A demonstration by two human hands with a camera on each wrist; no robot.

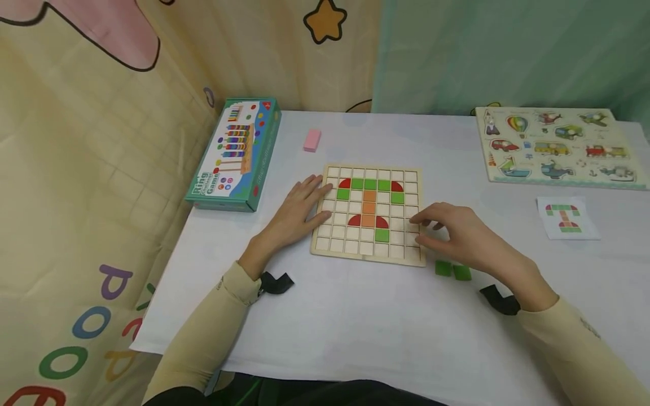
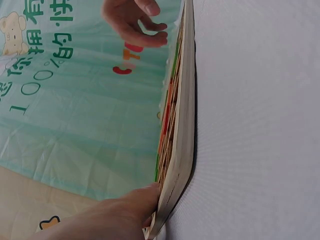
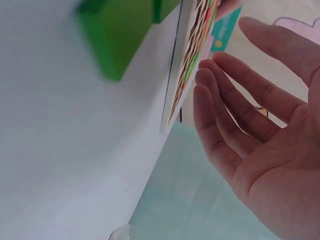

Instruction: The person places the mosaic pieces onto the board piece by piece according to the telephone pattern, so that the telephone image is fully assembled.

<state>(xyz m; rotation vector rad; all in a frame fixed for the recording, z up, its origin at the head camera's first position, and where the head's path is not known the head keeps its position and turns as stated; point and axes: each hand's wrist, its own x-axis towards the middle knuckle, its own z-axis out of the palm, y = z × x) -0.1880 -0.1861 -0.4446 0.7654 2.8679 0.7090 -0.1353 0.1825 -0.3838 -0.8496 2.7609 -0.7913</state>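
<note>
A square wooden grid board lies on the table, bearing green squares, orange squares and red quarter-round tiles. My left hand rests at its left edge, fingers extended, fingertips over the border; the left wrist view shows that hand against the board's side. Over the right edge hovers my right hand, its fingers loosely bent. Nothing shows between the fingers of this hand in the right wrist view. Two loose green tiles lie on the table just below it.
A white card with a printed tile pattern lies to the right. Behind it is a vehicle picture board. A green game box stands at the left, with a pink block beside it. Curtains hang behind the table.
</note>
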